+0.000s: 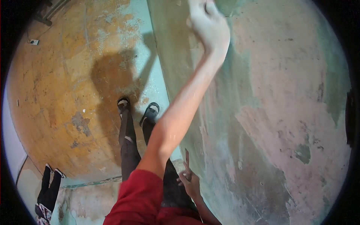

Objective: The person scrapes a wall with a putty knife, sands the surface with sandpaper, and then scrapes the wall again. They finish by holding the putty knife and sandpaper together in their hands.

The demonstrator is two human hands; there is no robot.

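Stood close against a worn wall (285, 112), patched in pink and green, with grey spots where the coat had flaked. Reached the left hand (208, 23) high up along that wall, at the end of a bare arm stretched straight from a red sleeve (138, 198). Showed the hand pale with dust, fingers bent, partly cut off by the top edge of the view. Could not tell how far closed it was, nor whether anything lay under it.

Held the right hand (190, 183) low, near the waist and just beside the foot of the wall. Had its fingers wrapped around a slim tool (186, 159), with the thin dark end pointing up, very close to the wall. Could not tell whether the tip touched the surface.

Looked down past dark trousers to two black sandals (151, 111), set side by side near the wall's base on a pale green strip. Cast a shadow (112, 78) over the orange-brown floor (48, 97), stained and scuffed, to the left.

Caught another person's legs (48, 185) in dark trousers and sandals at the lower left, well apart from both hands. Saw also a small white box (34, 42) on the floor far off at the upper left.
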